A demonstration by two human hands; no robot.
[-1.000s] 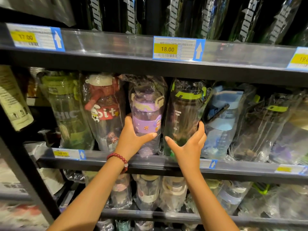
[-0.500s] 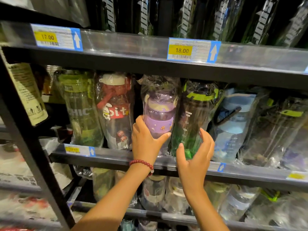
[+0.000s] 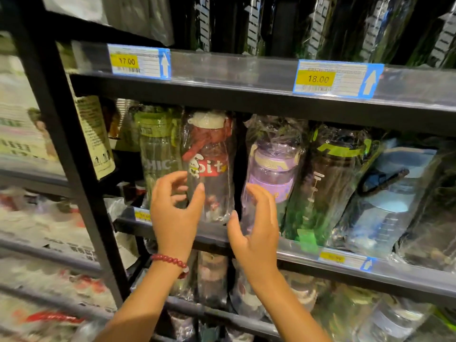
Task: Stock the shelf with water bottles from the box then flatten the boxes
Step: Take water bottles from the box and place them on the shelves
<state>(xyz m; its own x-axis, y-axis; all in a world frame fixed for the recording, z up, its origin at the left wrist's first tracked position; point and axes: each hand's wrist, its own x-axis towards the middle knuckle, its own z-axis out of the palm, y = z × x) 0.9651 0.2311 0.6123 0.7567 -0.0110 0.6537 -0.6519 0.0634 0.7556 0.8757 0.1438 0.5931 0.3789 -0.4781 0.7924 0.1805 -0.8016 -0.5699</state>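
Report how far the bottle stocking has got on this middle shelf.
Looks done: a row of wrapped bottles stands along the middle shelf, among them the purple bottle and red-lidded bottle. In hand: nothing gripped; left hand and right hand hover open before those two bottles. Left: no box is in view, so remaining stock and flattening can't be judged.

Upper shelf edge: yellow price tag [image 3: 126,61] at 11 o'clock reads "17.00"; price tag [image 3: 317,79] at 1 o'clock reads "18.00". Green-capped bottle [image 3: 158,154] says "CHIC". Red-strapped bottle [image 3: 209,166] at center says "pit" or similar, first letter unclear. Lower shelf tags and other labels blurred, unreadable.
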